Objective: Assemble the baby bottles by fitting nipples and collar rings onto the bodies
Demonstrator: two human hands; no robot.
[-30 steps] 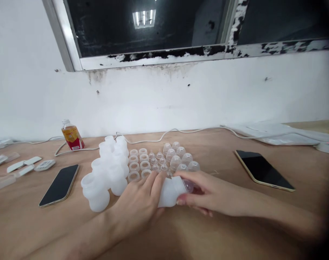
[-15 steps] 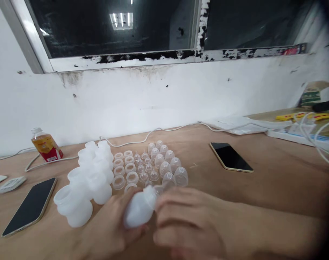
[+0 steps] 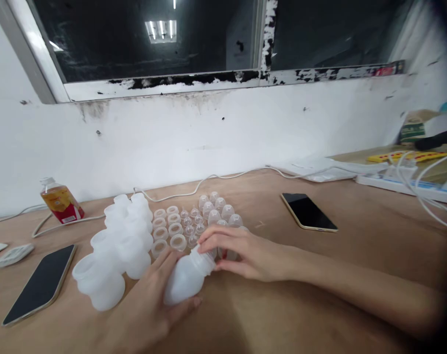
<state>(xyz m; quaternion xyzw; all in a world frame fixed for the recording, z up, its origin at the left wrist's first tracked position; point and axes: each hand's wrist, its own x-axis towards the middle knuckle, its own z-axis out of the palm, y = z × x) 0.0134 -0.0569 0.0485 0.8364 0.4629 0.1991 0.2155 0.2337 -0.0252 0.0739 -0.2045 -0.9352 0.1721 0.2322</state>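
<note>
A frosted white baby bottle (image 3: 184, 280) lies tilted in my left hand (image 3: 157, 295), its neck pointing up and to the right. My right hand (image 3: 241, 250) closes its fingers around the bottle's neck end, where a ring-like rim shows; the fingers partly hide it. Just beyond both hands stand rows of translucent collar rings (image 3: 175, 229), small clear nipples (image 3: 188, 231) and clear dome caps (image 3: 213, 217). Some caps and nipples are hidden behind my right hand. Left of my left hand, several open white bottles (image 3: 101, 282) stand packed together.
A dark phone (image 3: 41, 285) lies at the left and another phone (image 3: 309, 212) at the right. A drink bottle (image 3: 63, 201) stands at the back left. A white cable (image 3: 197, 189) runs along the wall towards a power strip (image 3: 407, 189).
My right hand has moved up and over the bottle's neck, its fingers now around the top end. My left hand still holds the bottle, and the view has shifted slightly.
</note>
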